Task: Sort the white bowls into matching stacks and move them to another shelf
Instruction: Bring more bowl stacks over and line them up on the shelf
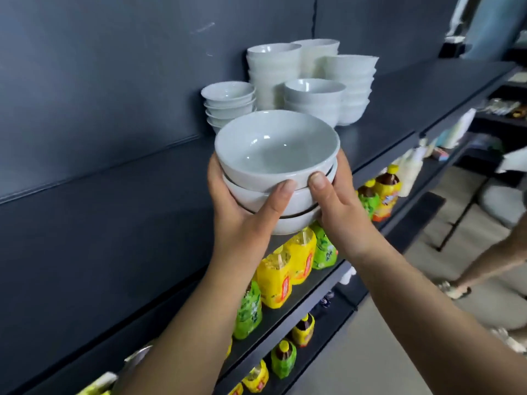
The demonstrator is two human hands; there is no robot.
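A stack of three wide white bowls (273, 155) is held in the air in front of the top shelf (399, 109). My left hand (245, 215) grips the stack from the left and below, thumb on the front. My right hand (339, 206) grips it from the right, thumb pressed on the rim of the top bowl. Behind, on the shelf, stand several stacks of white bowls: a short stack of small bowls (228, 101), a tall stack (271, 72), another tall stack (316, 52), a wider stack (356, 84) and a low stack (313, 98).
A dark wall panel (99, 109) lies to the left. Lower shelves hold yellow bottles (288, 266) and green bottles (248, 309). Another person's leg and sandal (470, 275) are on the floor at right. Further shelves with goods (456, 129) run off to the right.
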